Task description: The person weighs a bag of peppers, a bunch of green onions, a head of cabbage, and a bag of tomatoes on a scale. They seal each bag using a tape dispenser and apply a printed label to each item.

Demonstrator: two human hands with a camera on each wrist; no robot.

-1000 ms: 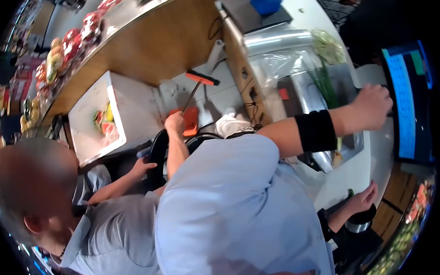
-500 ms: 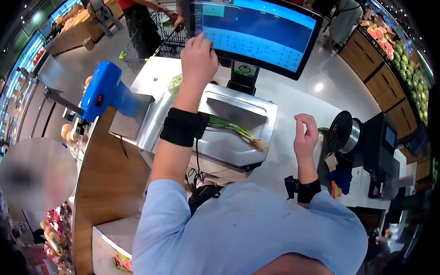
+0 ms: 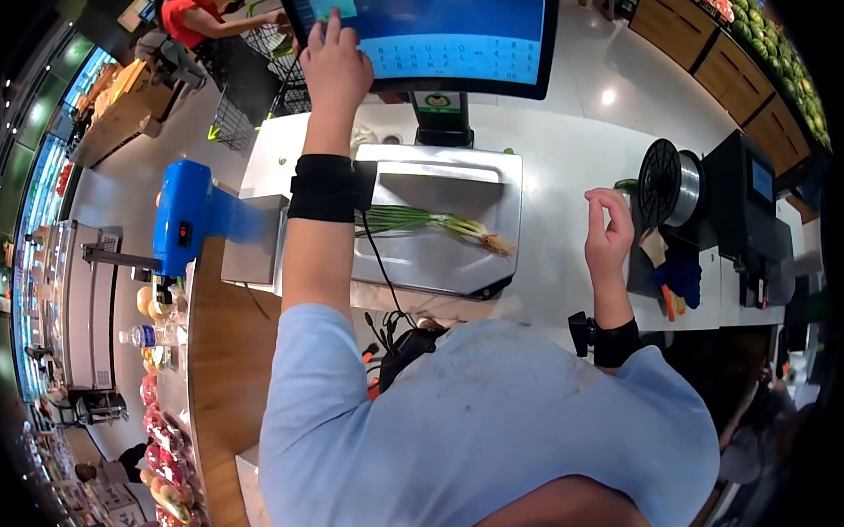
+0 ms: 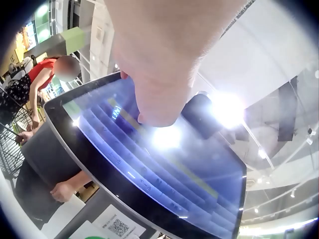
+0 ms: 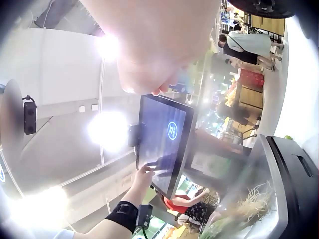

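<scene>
My left hand [image 3: 336, 71] is raised to the upright touchscreen [image 3: 450, 31], its extended fingers at a pale green tile in the upper left. Keyboard and number keys show lower on the display. From the left wrist, the hand [image 4: 159, 89] covers part of the lit screen [image 4: 159, 184]. Below that forearm, a bunch of green onions [image 3: 439, 227] lies on the steel scale tray [image 3: 422, 268], roots to the right. My right hand [image 3: 609, 236] hovers right of the scale, fingers loosely bent and holding nothing. In the right wrist view it [image 5: 154, 45] fills the top.
A blue device [image 3: 183, 217] stands left of the scale. At right are a spool [image 3: 663, 182] of clear film or tape, a black label machine [image 3: 749, 193] and a blue cloth [image 3: 682, 276]. Behind the counter [image 3: 568, 163], a person in red [image 3: 190, 17] stands by a shopping cart.
The head view has swung from a bin and another person at left round to the screen and scale. My left fingertips have moved up the screen to the green tile. The right hand stays raised.
</scene>
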